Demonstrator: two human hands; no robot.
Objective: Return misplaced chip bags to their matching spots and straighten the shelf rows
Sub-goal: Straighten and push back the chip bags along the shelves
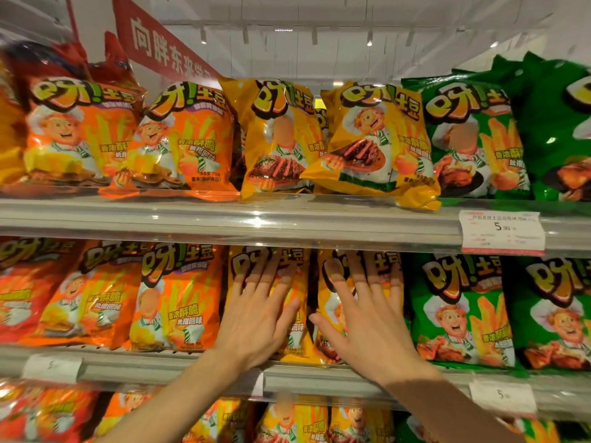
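The middle shelf [319, 377] holds orange, yellow and green chip bags in rows. Left hand [256, 318] and right hand [371, 327] press flat, fingers straight, on two yellow bags [299, 314].

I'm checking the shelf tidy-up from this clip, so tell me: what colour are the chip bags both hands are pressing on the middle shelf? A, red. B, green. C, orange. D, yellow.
D: the left hand and the right hand lie flat with straight fingers on the two yellow bags of the middle shelf, between the orange bags and the green bags.
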